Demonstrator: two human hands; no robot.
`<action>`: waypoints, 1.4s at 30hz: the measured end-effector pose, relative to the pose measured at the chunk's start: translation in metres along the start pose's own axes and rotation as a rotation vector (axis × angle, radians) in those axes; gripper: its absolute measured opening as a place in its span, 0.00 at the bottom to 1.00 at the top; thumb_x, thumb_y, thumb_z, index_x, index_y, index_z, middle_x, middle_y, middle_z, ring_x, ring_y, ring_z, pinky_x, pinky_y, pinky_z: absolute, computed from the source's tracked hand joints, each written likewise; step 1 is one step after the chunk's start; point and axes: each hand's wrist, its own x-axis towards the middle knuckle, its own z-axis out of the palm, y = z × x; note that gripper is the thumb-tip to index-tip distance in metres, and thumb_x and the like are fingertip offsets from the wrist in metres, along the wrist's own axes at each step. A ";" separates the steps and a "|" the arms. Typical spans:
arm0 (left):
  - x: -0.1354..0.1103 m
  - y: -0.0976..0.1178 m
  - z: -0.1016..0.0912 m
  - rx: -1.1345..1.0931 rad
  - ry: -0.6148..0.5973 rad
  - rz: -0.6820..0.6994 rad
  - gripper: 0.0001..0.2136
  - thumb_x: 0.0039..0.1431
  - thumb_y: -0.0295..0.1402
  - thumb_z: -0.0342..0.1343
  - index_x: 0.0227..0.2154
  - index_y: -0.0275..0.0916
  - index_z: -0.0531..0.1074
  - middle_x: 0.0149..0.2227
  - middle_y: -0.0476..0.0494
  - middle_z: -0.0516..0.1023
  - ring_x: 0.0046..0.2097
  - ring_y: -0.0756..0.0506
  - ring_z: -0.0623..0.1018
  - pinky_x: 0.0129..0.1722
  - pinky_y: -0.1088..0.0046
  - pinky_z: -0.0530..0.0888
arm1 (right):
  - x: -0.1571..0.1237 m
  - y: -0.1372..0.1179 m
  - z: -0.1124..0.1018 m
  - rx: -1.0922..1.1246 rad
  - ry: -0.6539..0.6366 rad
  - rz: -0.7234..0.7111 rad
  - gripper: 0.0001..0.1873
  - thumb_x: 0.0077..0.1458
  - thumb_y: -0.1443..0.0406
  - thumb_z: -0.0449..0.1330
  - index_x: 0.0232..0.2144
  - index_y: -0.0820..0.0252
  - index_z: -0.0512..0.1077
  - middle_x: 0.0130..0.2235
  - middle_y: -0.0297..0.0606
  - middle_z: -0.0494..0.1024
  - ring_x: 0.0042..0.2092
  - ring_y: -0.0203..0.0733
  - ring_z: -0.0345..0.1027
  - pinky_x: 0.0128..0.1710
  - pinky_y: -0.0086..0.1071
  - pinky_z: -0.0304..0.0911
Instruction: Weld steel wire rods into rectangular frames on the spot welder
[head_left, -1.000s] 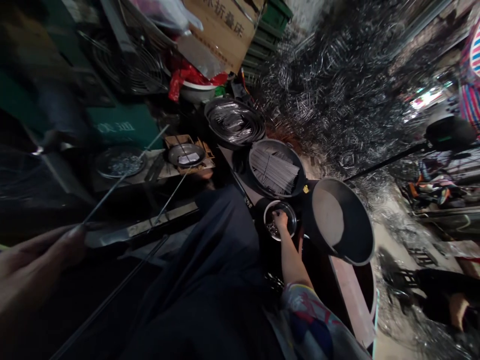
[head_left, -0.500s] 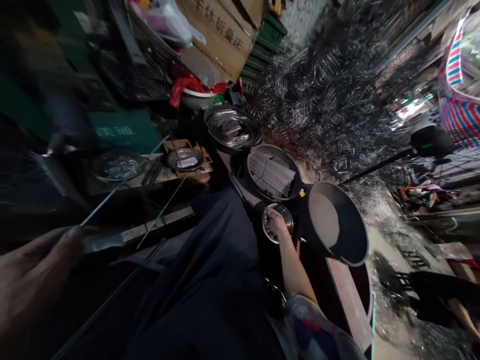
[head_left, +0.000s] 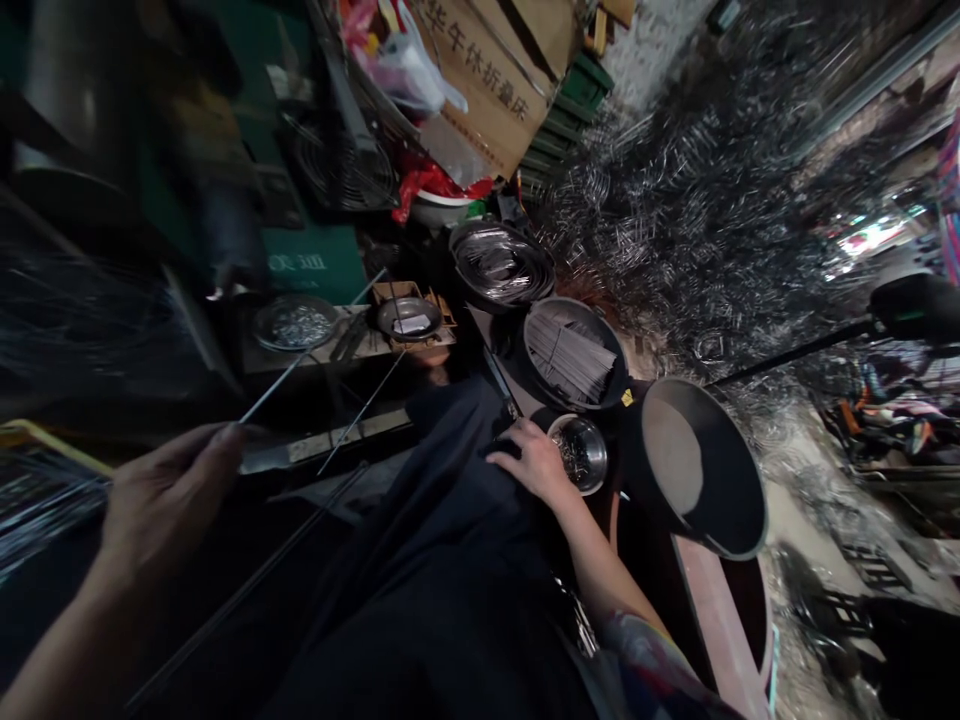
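My left hand (head_left: 169,485) is closed, its thumb and forefinger pinching a thin metal rod (head_left: 276,388) that slants up to the right. My right hand (head_left: 534,462) is over my thigh, just left of a steel bowl (head_left: 602,455) of small dark pieces. Thumb and fingers of that hand stand apart, and I make out nothing clearly held. By its fingertips is the end of a long dark tool (head_left: 501,382), its kind unclear. Beyond the bowl, a black pan (head_left: 529,370) holds a bundle of straight grey strips (head_left: 574,355).
A deep black pan (head_left: 731,470) stands at right. Coiled metal strip fills another pan (head_left: 499,262). On the left bench are a dish of shiny bits (head_left: 292,325) and a small dish (head_left: 409,318). A green machine (head_left: 315,265) rises behind; tangled wire (head_left: 675,200) heaps at upper right.
My right hand has come out of the steel bowl and moved left beside it, fingers spreading. My left hand still pinches the rod. The whole view has shifted, so things appear farther right.
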 end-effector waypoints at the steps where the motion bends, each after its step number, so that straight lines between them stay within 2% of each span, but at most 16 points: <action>1: 0.003 -0.003 0.007 -0.047 -0.026 -0.036 0.25 0.53 0.51 0.49 0.40 0.34 0.78 0.19 0.51 0.70 0.22 0.50 0.67 0.19 0.80 0.63 | 0.000 -0.004 0.003 -0.042 0.008 0.021 0.13 0.57 0.55 0.65 0.41 0.55 0.76 0.44 0.40 0.73 0.47 0.44 0.69 0.48 0.34 0.64; 4: 0.009 -0.012 0.016 -0.116 -0.063 -0.069 0.21 0.49 0.47 0.53 0.38 0.37 0.79 0.22 0.51 0.72 0.26 0.49 0.70 0.22 0.79 0.65 | 0.002 -0.013 0.012 -0.075 0.025 0.072 0.08 0.59 0.60 0.63 0.39 0.57 0.75 0.43 0.40 0.73 0.41 0.42 0.70 0.45 0.33 0.65; 8: 0.009 -0.018 0.014 -0.116 -0.076 0.039 0.20 0.53 0.48 0.51 0.38 0.38 0.78 0.26 0.51 0.76 0.30 0.47 0.73 0.28 0.77 0.67 | 0.009 -0.017 0.016 -0.050 -0.004 0.105 0.05 0.56 0.64 0.64 0.36 0.58 0.74 0.41 0.39 0.74 0.36 0.40 0.69 0.41 0.32 0.65; 11: 0.008 -0.017 0.017 -0.147 -0.109 0.103 0.21 0.57 0.48 0.49 0.38 0.36 0.78 0.27 0.48 0.77 0.31 0.46 0.74 0.30 0.75 0.69 | 0.016 -0.019 0.012 -0.037 -0.054 0.045 0.04 0.55 0.65 0.63 0.31 0.58 0.72 0.34 0.37 0.75 0.36 0.42 0.71 0.39 0.32 0.65; 14: 0.012 -0.018 0.019 -0.181 -0.106 0.159 0.21 0.59 0.49 0.47 0.34 0.37 0.77 0.29 0.45 0.79 0.32 0.45 0.75 0.33 0.74 0.70 | 0.024 -0.021 0.007 0.121 -0.077 0.004 0.03 0.57 0.64 0.60 0.33 0.57 0.70 0.30 0.35 0.75 0.32 0.41 0.73 0.36 0.31 0.66; 18: 0.016 -0.025 0.016 -0.190 -0.074 0.202 0.20 0.61 0.48 0.46 0.31 0.38 0.75 0.27 0.47 0.78 0.30 0.46 0.75 0.32 0.75 0.69 | 0.032 -0.024 0.007 0.394 -0.023 0.064 0.11 0.59 0.58 0.58 0.41 0.57 0.69 0.32 0.36 0.79 0.30 0.41 0.77 0.31 0.28 0.69; 21: 0.019 -0.032 0.012 -0.180 -0.051 0.228 0.20 0.62 0.47 0.45 0.30 0.37 0.75 0.26 0.47 0.76 0.29 0.47 0.74 0.31 0.76 0.68 | 0.031 -0.022 0.011 0.320 0.009 0.039 0.11 0.61 0.57 0.56 0.40 0.58 0.71 0.33 0.38 0.80 0.32 0.42 0.79 0.32 0.28 0.70; 23: 0.023 -0.036 0.010 -0.144 -0.042 0.246 0.21 0.63 0.47 0.44 0.29 0.37 0.74 0.24 0.47 0.75 0.28 0.48 0.73 0.30 0.75 0.67 | 0.029 -0.019 0.013 0.244 0.013 0.017 0.13 0.61 0.58 0.54 0.42 0.58 0.72 0.34 0.39 0.81 0.33 0.42 0.79 0.33 0.28 0.70; 26: 0.038 -0.034 0.010 0.013 -0.066 0.237 0.21 0.65 0.45 0.40 0.28 0.37 0.72 0.24 0.46 0.74 0.27 0.47 0.73 0.30 0.75 0.66 | 0.027 -0.017 0.014 0.156 -0.018 -0.013 0.13 0.62 0.59 0.53 0.42 0.57 0.73 0.34 0.39 0.81 0.32 0.41 0.78 0.33 0.27 0.68; 30: 0.075 -0.017 0.025 0.245 -0.132 0.153 0.18 0.66 0.40 0.41 0.31 0.39 0.74 0.29 0.40 0.78 0.32 0.43 0.76 0.32 0.72 0.66 | 0.031 -0.021 0.014 0.023 -0.013 -0.035 0.13 0.60 0.56 0.55 0.35 0.56 0.75 0.33 0.41 0.81 0.34 0.45 0.76 0.35 0.31 0.67; 34: 0.100 -0.005 0.045 0.282 -0.144 0.130 0.16 0.65 0.38 0.44 0.35 0.39 0.76 0.35 0.33 0.80 0.37 0.37 0.79 0.34 0.69 0.68 | 0.030 -0.021 0.006 -0.011 -0.061 0.032 0.14 0.57 0.52 0.59 0.30 0.54 0.76 0.30 0.42 0.80 0.34 0.50 0.75 0.34 0.35 0.66; 38: 0.090 -0.015 0.047 0.266 -0.147 0.145 0.16 0.66 0.38 0.43 0.33 0.40 0.74 0.33 0.36 0.80 0.37 0.38 0.80 0.32 0.71 0.66 | 0.037 -0.026 -0.006 0.267 -0.169 0.137 0.16 0.56 0.50 0.59 0.30 0.54 0.76 0.27 0.41 0.78 0.28 0.47 0.73 0.29 0.35 0.66; 40: 0.075 -0.022 0.041 0.242 -0.130 0.148 0.16 0.67 0.39 0.42 0.32 0.40 0.73 0.31 0.38 0.80 0.35 0.40 0.79 0.31 0.72 0.64 | 0.056 -0.042 -0.004 0.387 -0.137 0.122 0.16 0.56 0.51 0.58 0.30 0.55 0.74 0.26 0.40 0.76 0.27 0.45 0.71 0.27 0.35 0.65; 42: 0.058 -0.027 0.034 0.216 -0.104 0.155 0.17 0.68 0.39 0.40 0.32 0.40 0.72 0.29 0.41 0.78 0.33 0.43 0.78 0.31 0.73 0.64 | 0.086 -0.068 0.009 0.440 -0.065 0.032 0.15 0.56 0.52 0.58 0.28 0.56 0.72 0.25 0.38 0.75 0.27 0.43 0.69 0.28 0.34 0.63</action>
